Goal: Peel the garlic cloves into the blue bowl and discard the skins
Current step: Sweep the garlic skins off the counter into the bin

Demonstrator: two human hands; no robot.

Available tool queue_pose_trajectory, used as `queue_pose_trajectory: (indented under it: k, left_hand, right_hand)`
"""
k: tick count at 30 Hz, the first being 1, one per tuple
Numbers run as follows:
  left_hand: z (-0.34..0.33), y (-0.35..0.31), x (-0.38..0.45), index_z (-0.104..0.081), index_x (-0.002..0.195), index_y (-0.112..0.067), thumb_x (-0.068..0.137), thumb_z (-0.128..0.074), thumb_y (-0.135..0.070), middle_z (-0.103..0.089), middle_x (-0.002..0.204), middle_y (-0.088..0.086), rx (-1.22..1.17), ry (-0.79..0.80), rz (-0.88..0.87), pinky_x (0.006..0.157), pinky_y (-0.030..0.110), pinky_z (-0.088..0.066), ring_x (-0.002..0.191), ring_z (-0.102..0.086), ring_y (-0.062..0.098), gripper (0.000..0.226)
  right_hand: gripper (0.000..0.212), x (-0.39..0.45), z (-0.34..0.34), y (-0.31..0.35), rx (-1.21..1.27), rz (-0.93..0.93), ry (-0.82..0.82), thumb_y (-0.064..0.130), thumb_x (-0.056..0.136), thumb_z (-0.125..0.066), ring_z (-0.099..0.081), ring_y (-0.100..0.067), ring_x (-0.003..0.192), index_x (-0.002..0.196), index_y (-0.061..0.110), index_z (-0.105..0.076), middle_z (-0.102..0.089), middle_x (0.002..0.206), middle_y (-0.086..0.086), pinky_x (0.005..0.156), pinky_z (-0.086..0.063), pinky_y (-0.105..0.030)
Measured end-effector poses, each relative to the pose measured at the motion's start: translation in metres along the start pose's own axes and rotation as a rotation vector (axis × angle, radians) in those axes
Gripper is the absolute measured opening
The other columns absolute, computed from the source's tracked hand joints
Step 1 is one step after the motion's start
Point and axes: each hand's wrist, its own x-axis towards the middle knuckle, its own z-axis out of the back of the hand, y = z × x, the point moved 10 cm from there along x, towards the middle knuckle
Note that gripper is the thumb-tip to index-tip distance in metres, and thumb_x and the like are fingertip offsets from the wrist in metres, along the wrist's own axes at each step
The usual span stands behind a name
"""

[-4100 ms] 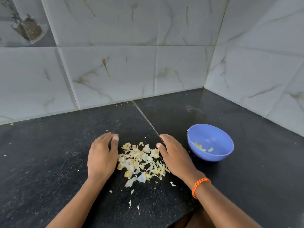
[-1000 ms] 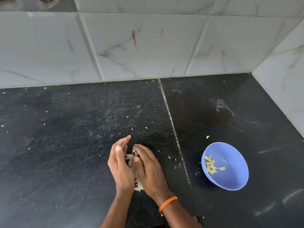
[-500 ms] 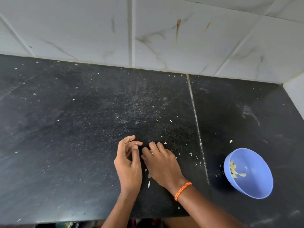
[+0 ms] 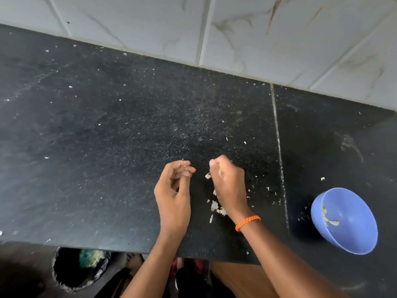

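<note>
My right hand (image 4: 228,186) is closed in a fist over the black counter (image 4: 107,147), gripping garlic skins; one pale flake (image 4: 208,175) sticks out by the thumb. My left hand (image 4: 174,190) hovers just left of it, fingers curled, thumb and fingertips pinching a small pale bit of skin. A few loose skin flakes (image 4: 214,206) lie on the counter between and under my wrists. The blue bowl (image 4: 354,211) stands at the right near the front edge and holds several peeled cloves (image 4: 326,218).
A dark bin (image 4: 79,269) with rubbish in it stands on the floor below the counter's front edge, left of my arms. White marble tiles (image 4: 236,29) back the counter. Tiny white crumbs speckle the counter top.
The heap of skins that lay between my hands has been scooped up. My hands have drawn apart, the right one closing into a fist. The view has swung left and down, showing the bin.
</note>
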Motion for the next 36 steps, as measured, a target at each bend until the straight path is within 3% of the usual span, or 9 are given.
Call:
queue_pose_trajectory:
  k: [5, 10, 14, 20, 23, 26, 31, 34, 36]
  left_hand:
    - [0.038, -0.012, 0.003, -0.075, 0.117, -0.009, 0.107, -0.058, 0.004, -0.077, 0.115, 0.004, -0.097, -0.146, -0.001, 0.102, 0.053, -0.059, 0.109, -0.075, 0.027, 0.023]
    - [0.126, -0.021, 0.000, -0.076, 0.114, -0.002, 0.108, -0.054, 0.003, -0.079, 0.114, 0.010, -0.193, -0.399, -0.024, 0.100, 0.044, -0.059, 0.112, -0.075, 0.028, 0.023]
    - [0.214, -0.012, -0.017, -0.074, 0.116, 0.003, 0.111, -0.048, -0.003, -0.078, 0.119, 0.019, -0.305, -0.621, -0.023, 0.101, 0.042, -0.058, 0.117, -0.074, 0.034, 0.027]
    - [0.331, 0.028, -0.055, -0.071, 0.118, 0.005, 0.109, -0.048, -0.005, -0.074, 0.122, 0.029, -0.429, -0.882, -0.035, 0.109, 0.050, -0.055, 0.121, -0.071, 0.044, 0.027]
    - [0.378, 0.059, -0.078, -0.069, 0.120, 0.007, 0.108, -0.050, -0.007, -0.075, 0.113, 0.024, -0.469, -1.019, -0.025, 0.097, 0.041, -0.059, 0.108, -0.074, 0.033, 0.026]
    - [0.418, 0.096, -0.100, -0.068, 0.119, 0.012, 0.107, -0.051, -0.008, -0.073, 0.108, 0.024, -0.469, -1.127, -0.018, 0.091, 0.039, -0.059, 0.099, -0.071, 0.029, 0.029]
    - [0.461, 0.194, -0.120, -0.075, 0.108, 0.007, 0.103, -0.054, -0.004, -0.076, 0.100, 0.016, -0.514, -1.280, 0.096, 0.086, 0.033, -0.059, 0.095, -0.072, 0.021, 0.024]
    - [0.468, 0.286, -0.113, -0.080, 0.098, 0.000, 0.097, -0.059, 0.000, -0.080, 0.099, 0.016, -0.648, -1.310, 0.243, 0.088, 0.037, -0.061, 0.096, -0.076, 0.024, 0.021]
    - [0.467, 0.357, -0.109, -0.082, 0.095, -0.002, 0.093, -0.064, 0.000, -0.081, 0.103, 0.021, -0.788, -1.327, 0.375, 0.089, 0.041, -0.063, 0.097, -0.077, 0.030, 0.018]
  right_hand:
    - [0.035, -0.013, -0.065, 0.030, 0.801, -0.563, -0.005, 0.021, 0.105, -0.058, -0.041, -0.016, 0.059, 0.072, 0.016, -0.051, -0.047, 0.067, -0.006, 0.052, -0.033, -0.030]
    - [0.034, -0.054, -0.174, 0.106, 1.157, -0.745, 0.245, 0.021, 0.102, -0.062, -0.051, -0.021, 0.068, 0.069, 0.022, -0.054, -0.051, 0.073, -0.006, 0.065, -0.043, -0.036]
    - [0.038, -0.107, -0.241, 0.169, 1.171, -0.833, 0.471, 0.018, 0.106, -0.059, -0.050, -0.011, 0.050, 0.069, 0.019, -0.049, -0.049, 0.063, 0.000, 0.045, -0.042, -0.022]
    - [0.033, -0.187, -0.327, 0.223, 1.074, -0.736, 0.761, 0.022, 0.109, -0.058, -0.061, -0.014, 0.066, 0.076, 0.016, -0.060, -0.062, 0.071, -0.001, 0.063, -0.052, -0.028]
    - [0.033, -0.225, -0.364, 0.241, 0.972, -0.593, 0.893, 0.034, 0.111, -0.056, -0.059, -0.015, 0.072, 0.089, 0.012, -0.064, -0.062, 0.078, -0.003, 0.069, -0.050, -0.030]
    - [0.040, -0.265, -0.403, 0.244, 0.832, -0.460, 1.026, 0.036, 0.113, -0.053, -0.056, -0.015, 0.072, 0.080, 0.014, -0.062, -0.059, 0.076, -0.005, 0.068, -0.047, -0.031]
    - [0.026, -0.325, -0.496, 0.179, 0.739, -0.605, 1.067, 0.022, 0.105, -0.063, -0.052, -0.023, 0.074, 0.087, 0.005, -0.067, -0.054, 0.080, -0.014, 0.066, -0.044, -0.032]
    - [0.029, -0.346, -0.557, 0.097, 0.645, -0.817, 0.939, 0.000, 0.097, -0.058, -0.054, -0.016, 0.060, 0.070, 0.009, -0.062, -0.057, 0.065, -0.006, 0.054, -0.044, -0.026]
    - [0.031, -0.352, -0.592, 0.040, 0.535, -0.874, 0.828, -0.003, 0.092, -0.055, -0.047, -0.017, 0.052, 0.063, 0.011, -0.054, -0.051, 0.058, -0.003, 0.049, -0.037, -0.025]
